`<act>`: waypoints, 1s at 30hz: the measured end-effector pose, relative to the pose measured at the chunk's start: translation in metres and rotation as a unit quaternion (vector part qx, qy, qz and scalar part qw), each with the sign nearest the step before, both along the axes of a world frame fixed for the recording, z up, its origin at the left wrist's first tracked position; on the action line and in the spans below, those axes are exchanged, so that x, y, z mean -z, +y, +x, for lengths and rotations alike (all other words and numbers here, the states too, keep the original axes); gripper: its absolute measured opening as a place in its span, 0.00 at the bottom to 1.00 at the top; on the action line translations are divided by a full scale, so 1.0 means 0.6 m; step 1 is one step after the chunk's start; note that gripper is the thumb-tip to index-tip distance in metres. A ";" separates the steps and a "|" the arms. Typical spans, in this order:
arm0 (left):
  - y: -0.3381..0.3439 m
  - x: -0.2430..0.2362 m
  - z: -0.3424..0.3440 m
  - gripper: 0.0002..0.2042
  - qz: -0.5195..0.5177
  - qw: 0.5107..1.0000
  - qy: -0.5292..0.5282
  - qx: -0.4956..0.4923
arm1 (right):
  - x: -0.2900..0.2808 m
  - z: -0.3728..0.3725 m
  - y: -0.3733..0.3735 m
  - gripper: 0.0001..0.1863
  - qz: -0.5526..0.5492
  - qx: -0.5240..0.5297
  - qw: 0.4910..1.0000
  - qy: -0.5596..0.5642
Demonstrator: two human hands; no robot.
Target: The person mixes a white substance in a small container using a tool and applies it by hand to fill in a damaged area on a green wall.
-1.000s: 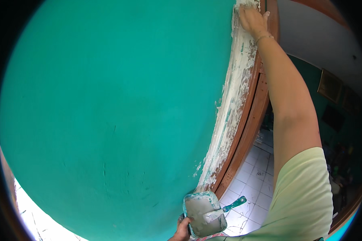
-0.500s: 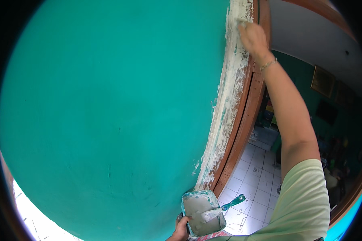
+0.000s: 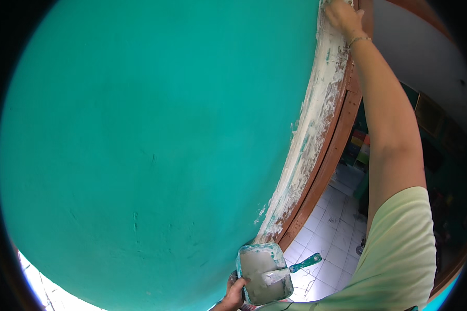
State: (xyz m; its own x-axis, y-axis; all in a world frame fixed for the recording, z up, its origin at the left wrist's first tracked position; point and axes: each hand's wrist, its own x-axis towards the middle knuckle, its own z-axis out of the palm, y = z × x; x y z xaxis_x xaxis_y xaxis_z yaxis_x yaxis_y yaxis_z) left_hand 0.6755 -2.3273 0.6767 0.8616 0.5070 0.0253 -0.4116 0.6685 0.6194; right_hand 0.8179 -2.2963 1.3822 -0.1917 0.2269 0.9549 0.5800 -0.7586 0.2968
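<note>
My left hand (image 3: 234, 294) grips the near left edge of a shallow tray (image 3: 269, 248) with rounded corners. Grey-white putty (image 3: 255, 267) covers its inside, and a putty knife (image 3: 306, 262) with a green handle rests across it, blade in the putty. High up, my right hand (image 3: 343, 16) presses its bent fingers against a rough whitish strip of filler (image 3: 307, 124) along the wall's edge. The fingers are closed; whatever they hold is hidden. Patches of green and bare brown show through the strip.
A broad green wall (image 3: 166, 129) fills the left and middle. Along the strip runs a brown wooden door frame (image 3: 321, 176). Through the doorway lie a white tiled floor (image 3: 324, 223) and a dim room with picture frames (image 3: 429, 114).
My right hand has slid upward along the filler strip, to the top of the view. The view has shifted slightly, and my left hand still holds the tray.
</note>
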 end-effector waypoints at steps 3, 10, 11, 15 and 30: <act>0.002 -0.006 0.003 0.29 -0.028 0.999 0.003 0.017 | 0.035 0.066 -0.002 0.21 -0.012 -0.004 0.992 -0.125; 0.010 0.012 0.012 0.28 -0.043 0.999 0.025 0.012 | 0.171 0.077 -0.031 0.23 -0.078 -0.091 0.992 -0.044; 0.013 0.004 0.004 0.28 -0.051 0.998 0.033 0.006 | 0.156 0.029 -0.044 0.24 -0.140 -0.010 0.984 0.113; 0.001 -0.006 0.010 0.28 -0.045 0.998 0.026 0.042 | -0.020 0.123 -0.084 0.21 -0.055 -0.113 0.992 -0.013; -0.019 -0.014 0.002 0.27 -0.047 0.999 -0.003 0.008 | -0.155 0.080 0.002 0.34 -0.029 -0.230 0.972 -0.028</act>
